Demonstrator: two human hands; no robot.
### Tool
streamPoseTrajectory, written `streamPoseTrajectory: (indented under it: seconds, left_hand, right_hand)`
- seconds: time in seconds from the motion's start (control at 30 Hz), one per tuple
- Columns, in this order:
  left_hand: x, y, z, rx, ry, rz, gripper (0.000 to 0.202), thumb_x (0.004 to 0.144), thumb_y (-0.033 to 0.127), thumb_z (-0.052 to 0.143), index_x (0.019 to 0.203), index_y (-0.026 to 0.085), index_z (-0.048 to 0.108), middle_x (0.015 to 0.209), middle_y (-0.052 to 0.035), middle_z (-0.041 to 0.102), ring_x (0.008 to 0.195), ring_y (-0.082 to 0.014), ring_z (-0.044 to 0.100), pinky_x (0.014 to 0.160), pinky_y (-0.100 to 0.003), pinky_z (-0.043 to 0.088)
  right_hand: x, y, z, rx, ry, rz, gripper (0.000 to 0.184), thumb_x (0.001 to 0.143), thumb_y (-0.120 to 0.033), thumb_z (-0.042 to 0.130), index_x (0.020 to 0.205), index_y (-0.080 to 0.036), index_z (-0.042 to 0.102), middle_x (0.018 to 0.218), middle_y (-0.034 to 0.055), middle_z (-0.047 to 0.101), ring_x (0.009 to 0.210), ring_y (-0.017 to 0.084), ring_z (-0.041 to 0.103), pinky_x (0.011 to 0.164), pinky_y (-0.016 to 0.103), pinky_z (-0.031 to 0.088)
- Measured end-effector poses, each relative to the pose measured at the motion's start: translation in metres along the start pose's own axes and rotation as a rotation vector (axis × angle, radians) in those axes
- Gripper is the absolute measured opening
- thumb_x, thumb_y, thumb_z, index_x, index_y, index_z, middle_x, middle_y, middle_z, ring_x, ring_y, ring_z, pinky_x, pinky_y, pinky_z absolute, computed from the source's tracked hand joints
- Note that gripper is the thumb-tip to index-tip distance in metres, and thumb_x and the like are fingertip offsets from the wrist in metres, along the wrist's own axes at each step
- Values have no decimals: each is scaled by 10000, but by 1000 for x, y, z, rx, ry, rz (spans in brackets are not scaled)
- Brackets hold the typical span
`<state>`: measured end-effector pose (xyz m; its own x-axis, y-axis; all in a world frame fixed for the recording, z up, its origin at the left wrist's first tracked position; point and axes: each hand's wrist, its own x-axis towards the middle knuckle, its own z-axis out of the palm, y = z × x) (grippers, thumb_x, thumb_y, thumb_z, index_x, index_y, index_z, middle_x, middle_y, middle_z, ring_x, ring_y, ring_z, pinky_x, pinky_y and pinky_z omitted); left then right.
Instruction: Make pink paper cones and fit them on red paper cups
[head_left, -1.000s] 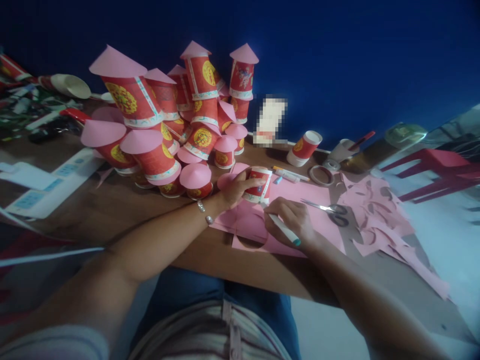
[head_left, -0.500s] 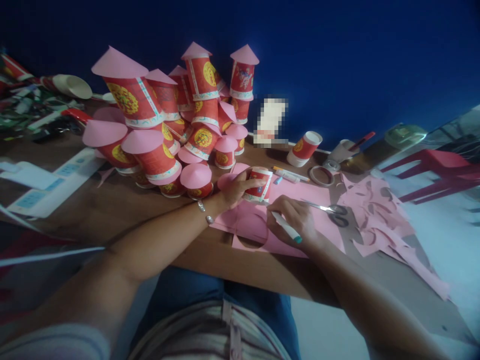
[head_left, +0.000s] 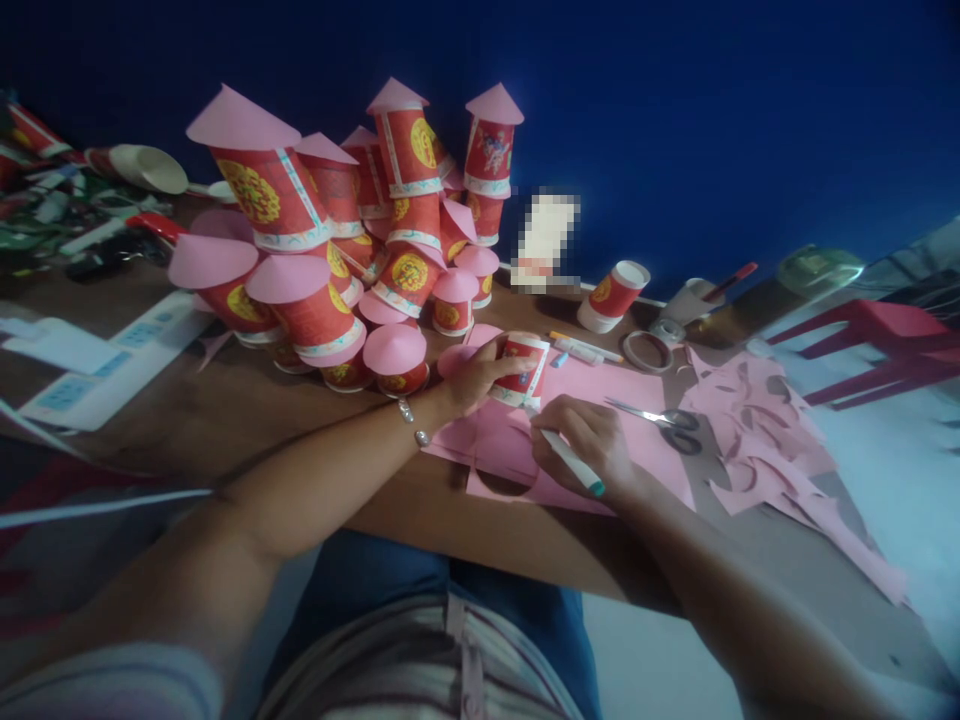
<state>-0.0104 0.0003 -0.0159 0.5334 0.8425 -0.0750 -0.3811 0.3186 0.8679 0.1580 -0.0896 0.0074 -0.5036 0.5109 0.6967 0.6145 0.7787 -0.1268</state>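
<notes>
My left hand is closed round a red paper cup that stands upside down on a pink paper sheet. My right hand pinches a white pen with a green end, its tip at the base of the cup. A round hole is cut in the pink sheet just below my hands. Scissors lie on the sheet to the right of my right hand.
A pile of red cups with pink cone tops stands behind my left hand. Another red cup, a tape roll, markers and pink scraps lie to the right. White printed sheets lie at left. The brown table edge runs near my lap.
My right hand shifted slightly along the base of the cup with the pen. My left hand stays on the cup.
</notes>
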Motion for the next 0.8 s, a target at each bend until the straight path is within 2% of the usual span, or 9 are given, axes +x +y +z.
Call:
streamPoseTrajectory:
  seconds: [0.23,0.6,0.8]
  left_hand:
    - [1,-2,-1,-2,-3,5,520,682,319,819,1136,164,617,895,-7,683,765,-133,627,732,-282,493]
    - [0,-2,2,86,-17,77,494,665,323,868,1065,158,629,899,-8,652,778,-120,604,705,-258,482]
    - [2,-5,-1,93,-29,64,511,660,329,868,1076,157,629,913,-20,661,789,-130,607,702,-261,481]
  right_hand:
    - [1,0,0,4,-6,3,160,866,-77,601,914,-223,559,734,-1,653,591,131,607,551,250,465]
    - [0,1,2,2,-3,-5,169,867,-62,594,905,-221,551,734,-1,647,597,132,608,555,249,461]
    - [0,0,-1,24,46,-19,175,856,-68,609,921,-219,553,724,3,653,582,134,604,532,252,450]
